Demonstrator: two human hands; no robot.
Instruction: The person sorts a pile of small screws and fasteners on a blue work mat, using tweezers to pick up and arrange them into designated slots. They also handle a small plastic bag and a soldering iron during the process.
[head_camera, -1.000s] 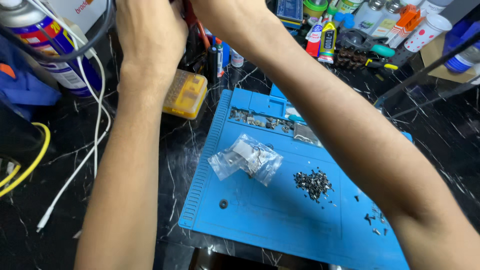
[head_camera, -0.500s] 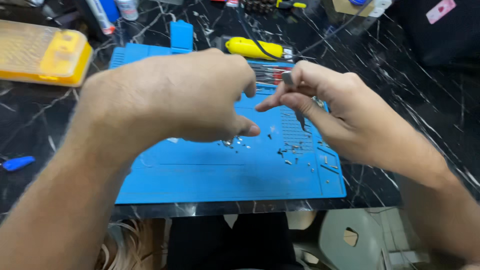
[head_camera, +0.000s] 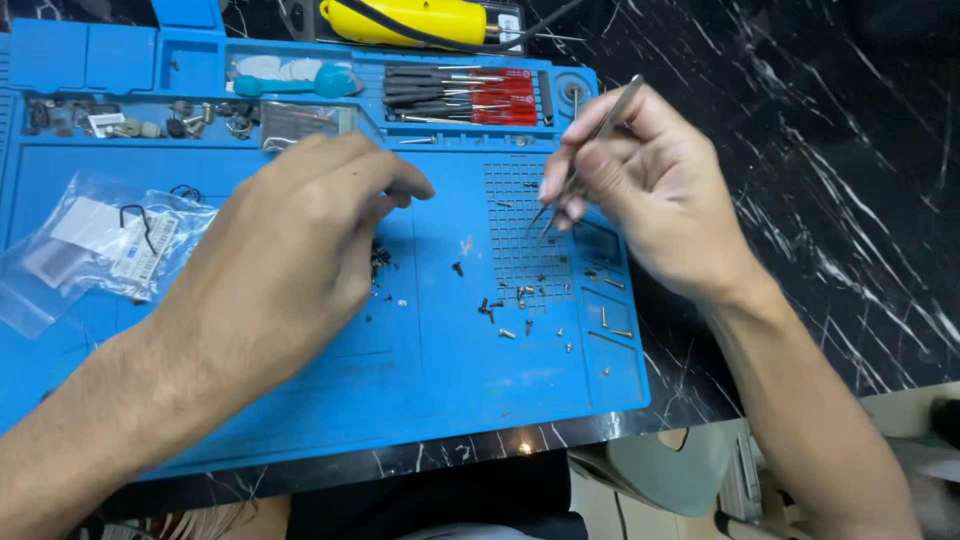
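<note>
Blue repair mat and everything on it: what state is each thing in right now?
Right hand: pinching tweezers, tips down over the mat grid.
Left hand: curled, resting on the blue repair mat.
Small screws: loose, scattered.
Clear plastic bag: lying flat, crumpled.
Screwdriver bits: lying in the top tray.

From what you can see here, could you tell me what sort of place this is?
Probably a small-electronics repair bench: a blue repair mat on dark marbled table, tiny loose screws scattered on it, and metal tweezers in the right hand.

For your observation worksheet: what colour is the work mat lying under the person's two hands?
Bright blue; the work mat shows best in the head view, lying on a black, white-veined tabletop.
</note>
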